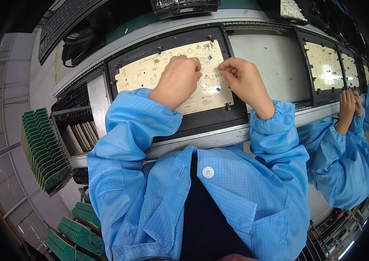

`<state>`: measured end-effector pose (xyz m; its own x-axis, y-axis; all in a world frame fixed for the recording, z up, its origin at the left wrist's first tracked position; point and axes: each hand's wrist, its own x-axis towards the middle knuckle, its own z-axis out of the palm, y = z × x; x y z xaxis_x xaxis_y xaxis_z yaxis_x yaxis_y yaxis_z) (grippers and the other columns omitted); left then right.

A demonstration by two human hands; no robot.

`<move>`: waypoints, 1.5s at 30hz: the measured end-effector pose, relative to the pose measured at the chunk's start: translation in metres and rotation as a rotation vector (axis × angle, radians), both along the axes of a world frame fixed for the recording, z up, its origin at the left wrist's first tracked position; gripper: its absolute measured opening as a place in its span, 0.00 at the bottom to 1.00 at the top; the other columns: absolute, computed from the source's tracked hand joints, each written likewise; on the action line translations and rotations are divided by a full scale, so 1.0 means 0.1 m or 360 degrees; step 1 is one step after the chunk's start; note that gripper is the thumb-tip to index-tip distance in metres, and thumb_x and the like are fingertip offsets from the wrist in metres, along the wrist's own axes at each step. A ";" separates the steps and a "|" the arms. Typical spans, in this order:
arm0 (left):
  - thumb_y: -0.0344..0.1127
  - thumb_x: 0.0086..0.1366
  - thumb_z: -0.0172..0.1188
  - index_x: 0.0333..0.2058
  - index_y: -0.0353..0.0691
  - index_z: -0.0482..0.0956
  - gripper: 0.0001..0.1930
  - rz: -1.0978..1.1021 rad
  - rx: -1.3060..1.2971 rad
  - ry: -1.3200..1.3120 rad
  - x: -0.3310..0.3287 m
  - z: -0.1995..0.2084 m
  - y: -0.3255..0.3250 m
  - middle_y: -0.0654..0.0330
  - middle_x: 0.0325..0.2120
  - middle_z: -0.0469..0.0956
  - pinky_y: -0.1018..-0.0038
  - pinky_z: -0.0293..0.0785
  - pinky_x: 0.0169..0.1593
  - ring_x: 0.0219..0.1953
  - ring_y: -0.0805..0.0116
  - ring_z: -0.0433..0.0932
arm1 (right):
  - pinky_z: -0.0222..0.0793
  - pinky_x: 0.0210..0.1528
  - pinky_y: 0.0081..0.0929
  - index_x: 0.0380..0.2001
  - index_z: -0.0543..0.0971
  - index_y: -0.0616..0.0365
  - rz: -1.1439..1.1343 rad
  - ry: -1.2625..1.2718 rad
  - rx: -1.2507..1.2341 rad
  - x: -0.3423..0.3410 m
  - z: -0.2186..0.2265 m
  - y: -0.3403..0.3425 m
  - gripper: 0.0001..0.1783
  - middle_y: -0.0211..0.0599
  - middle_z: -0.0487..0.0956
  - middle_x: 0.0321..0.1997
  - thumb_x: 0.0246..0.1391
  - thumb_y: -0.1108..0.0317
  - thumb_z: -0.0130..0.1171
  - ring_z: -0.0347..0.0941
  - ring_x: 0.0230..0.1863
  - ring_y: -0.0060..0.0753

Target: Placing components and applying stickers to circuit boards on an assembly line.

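A cream circuit board (134,78) with printed outlines lies in a black frame (175,126) in front of me. Over its middle is my left hand (177,80), fingers curled closed with the fingertips down by the board; what they hold, if anything, is hidden. At the board's right edge my right hand (246,80) has thumb and forefinger drawn together in a pinch, with nothing I can make out between them. Small blue components (218,89) stand on the board near the right hand, and a yellow component (156,61) sits beyond the left hand.
Black clamps (228,106) rise around the board. Rightward along the rail stand more framed boards (323,65), where a person in a blue smock (341,161) works. Green boards (45,148) stand in racks at left. A keyboard (65,21) and a dark bin (185,6) lie beyond.
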<state>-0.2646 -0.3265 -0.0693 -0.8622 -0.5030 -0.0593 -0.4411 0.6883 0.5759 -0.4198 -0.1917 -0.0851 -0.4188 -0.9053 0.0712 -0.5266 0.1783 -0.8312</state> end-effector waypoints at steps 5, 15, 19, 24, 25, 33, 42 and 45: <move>0.29 0.56 0.64 0.32 0.32 0.81 0.07 -0.0013 -0.0103 0.0114 0.00 -0.11 0.06 0.48 0.30 0.79 0.61 0.73 0.46 0.39 0.48 0.77 | 0.70 0.29 0.20 0.33 0.78 0.64 -0.0015 -0.0034 0.0219 -0.01 0.09 -0.08 0.08 0.31 0.78 0.23 0.47 0.81 0.59 0.73 0.25 0.20; 0.28 0.59 0.60 0.32 0.31 0.80 0.05 -0.0021 0.0111 0.0132 0.01 -0.05 0.02 0.48 0.28 0.80 0.65 0.75 0.41 0.34 0.55 0.80 | 0.69 0.29 0.30 0.29 0.78 0.63 -0.0054 0.0272 0.0431 0.02 0.16 -0.25 0.08 0.36 0.77 0.19 0.40 0.77 0.59 0.75 0.24 0.33; 0.26 0.62 0.57 0.35 0.31 0.82 0.07 0.0171 0.0232 0.0342 0.10 0.04 -0.04 0.47 0.29 0.81 0.66 0.76 0.40 0.33 0.55 0.81 | 0.71 0.32 0.35 0.30 0.78 0.62 -0.0032 0.0521 0.0338 0.13 0.14 -0.25 0.08 0.42 0.78 0.20 0.42 0.77 0.60 0.76 0.24 0.45; 0.26 0.61 0.58 0.37 0.32 0.83 0.08 0.0350 0.0471 0.0383 0.24 0.17 -0.15 0.49 0.28 0.83 0.71 0.76 0.37 0.31 0.62 0.82 | 0.70 0.35 0.37 0.31 0.78 0.62 -0.0031 0.0556 0.0135 0.17 0.20 -0.15 0.07 0.42 0.77 0.24 0.45 0.76 0.62 0.74 0.28 0.46; 0.26 0.61 0.58 0.37 0.32 0.83 0.08 0.0356 0.0471 0.0382 0.25 0.16 -0.17 0.49 0.28 0.83 0.71 0.76 0.37 0.31 0.62 0.82 | 0.69 0.37 0.36 0.31 0.79 0.61 -0.0004 0.0604 0.0004 0.19 0.22 -0.14 0.07 0.41 0.76 0.27 0.46 0.75 0.64 0.73 0.31 0.45; 0.26 0.59 0.60 0.35 0.30 0.82 0.07 0.0385 0.0624 0.0284 0.18 0.09 -0.08 0.49 0.28 0.83 0.71 0.77 0.38 0.30 0.60 0.83 | 0.67 0.42 0.35 0.30 0.78 0.59 0.0259 0.0773 -0.0171 0.48 -0.01 -0.08 0.09 0.36 0.73 0.34 0.42 0.80 0.62 0.65 0.41 0.45; 0.26 0.60 0.58 0.37 0.30 0.82 0.08 0.0025 0.0236 0.0300 -0.10 -0.09 0.17 0.47 0.27 0.82 0.69 0.78 0.39 0.31 0.57 0.83 | 0.67 0.32 0.19 0.35 0.73 0.62 -0.0467 0.0128 -0.0333 0.00 -0.07 0.04 0.01 0.31 0.75 0.26 0.61 0.77 0.53 0.71 0.28 0.19; 0.27 0.59 0.59 0.37 0.30 0.82 0.09 -0.0003 0.0162 0.0263 -0.13 -0.11 0.20 0.46 0.28 0.82 0.68 0.78 0.39 0.31 0.56 0.83 | 0.67 0.32 0.18 0.36 0.73 0.62 -0.0420 0.0202 -0.0353 0.00 -0.17 0.08 0.01 0.31 0.75 0.26 0.61 0.77 0.53 0.70 0.28 0.19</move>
<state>-0.2777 -0.3069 -0.0802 -0.8654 -0.4999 0.0326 -0.3336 0.6236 0.7069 -0.4200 -0.1834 -0.1025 -0.6113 -0.7237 0.3202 -0.5880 0.1444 -0.7959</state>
